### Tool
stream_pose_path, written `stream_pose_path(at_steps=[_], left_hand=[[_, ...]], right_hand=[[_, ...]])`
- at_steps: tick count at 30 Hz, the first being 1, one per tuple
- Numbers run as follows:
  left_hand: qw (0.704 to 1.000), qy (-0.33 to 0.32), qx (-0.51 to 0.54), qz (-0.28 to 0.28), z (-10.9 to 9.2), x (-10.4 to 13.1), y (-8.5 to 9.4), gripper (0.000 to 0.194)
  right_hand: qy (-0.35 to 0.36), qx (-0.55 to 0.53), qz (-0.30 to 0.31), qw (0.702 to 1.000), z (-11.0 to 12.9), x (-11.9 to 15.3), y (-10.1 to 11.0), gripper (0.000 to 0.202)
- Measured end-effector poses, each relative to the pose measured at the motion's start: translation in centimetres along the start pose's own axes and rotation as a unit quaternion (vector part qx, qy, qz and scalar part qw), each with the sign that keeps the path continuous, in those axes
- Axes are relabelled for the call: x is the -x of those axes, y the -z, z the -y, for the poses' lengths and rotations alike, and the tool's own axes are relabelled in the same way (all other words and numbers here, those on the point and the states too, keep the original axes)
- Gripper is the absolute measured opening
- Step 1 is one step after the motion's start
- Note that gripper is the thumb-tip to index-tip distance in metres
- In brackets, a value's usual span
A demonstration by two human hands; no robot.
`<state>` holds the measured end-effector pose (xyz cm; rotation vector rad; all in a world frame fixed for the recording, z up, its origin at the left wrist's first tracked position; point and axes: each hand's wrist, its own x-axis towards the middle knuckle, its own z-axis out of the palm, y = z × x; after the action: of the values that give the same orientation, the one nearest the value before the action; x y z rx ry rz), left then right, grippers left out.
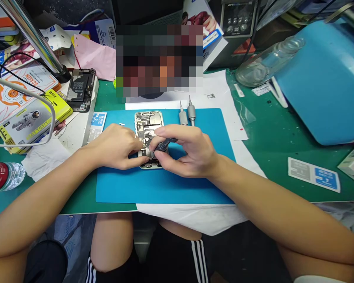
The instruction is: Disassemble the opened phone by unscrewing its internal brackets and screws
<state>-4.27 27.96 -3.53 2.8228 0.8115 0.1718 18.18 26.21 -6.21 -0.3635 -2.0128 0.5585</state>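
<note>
Phone (pixel 148 133) was lying opened up on the blue mat (pixel 165 190), right in front of the person, guts facing up and bare. As for progress, I'd call it partway: the opening-up was done, but plenty of parts still sat in the frame and it wasn't closed up. Couldn't tell whether bits were coming out or going back in, or how much was left, since the hands covered part of the lower half.

Right hand (pixel 191 151) had its grip closed around a dark grey screwdriver (pixel 165 144), slanted down at the lower part of the phone; the tip was too hidden to say if it sat in anything. Left hand (pixel 115 145) was at the lower left edge, thumb and index reaching over it. No way to tell if that grip was pinching some tiny piece or just steadying things.

Two more screwdrivers (pixel 191 112) lay just beyond the right hand, points facing away. Past them was white paper (pixel 221 122) with a small metal frame (pixel 211 96) on it, all on a green table (pixel 271 133). Over on the left, a second opened phone (pixel 78 88) lay just beside a yellow battery box (pixel 32 122).
</note>
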Motion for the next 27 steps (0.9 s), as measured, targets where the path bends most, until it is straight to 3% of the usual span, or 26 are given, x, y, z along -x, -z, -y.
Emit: stream_pose_path(at_steps=[27], left_hand=[[0.999,-0.014,0.008,-0.030,0.15,-0.06,-0.34,0.042]], right_hand=[[-0.001,0.012,0.043,0.999,0.42,-0.35,0.61,0.053]])
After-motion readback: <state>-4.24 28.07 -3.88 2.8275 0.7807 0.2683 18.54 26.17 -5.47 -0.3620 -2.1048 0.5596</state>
